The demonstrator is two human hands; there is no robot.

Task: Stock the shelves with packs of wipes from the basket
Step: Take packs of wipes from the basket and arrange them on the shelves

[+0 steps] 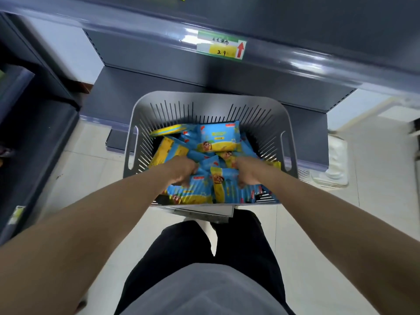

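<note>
Left hand (181, 170) and right hand (248, 172) each clutch wipes packs (218, 138) in the basket (204, 98); neighbouring slick packs beside them could slide out

We see a matt grey plastic basket (268, 114) w/ slotted walls, glossy blue-yellow film packs of wipes (218, 137), a smooth, sheeny grey shelf edge (136, 30), a paper price label (221, 47), and glossy pale floor tiles (329, 235).
</note>
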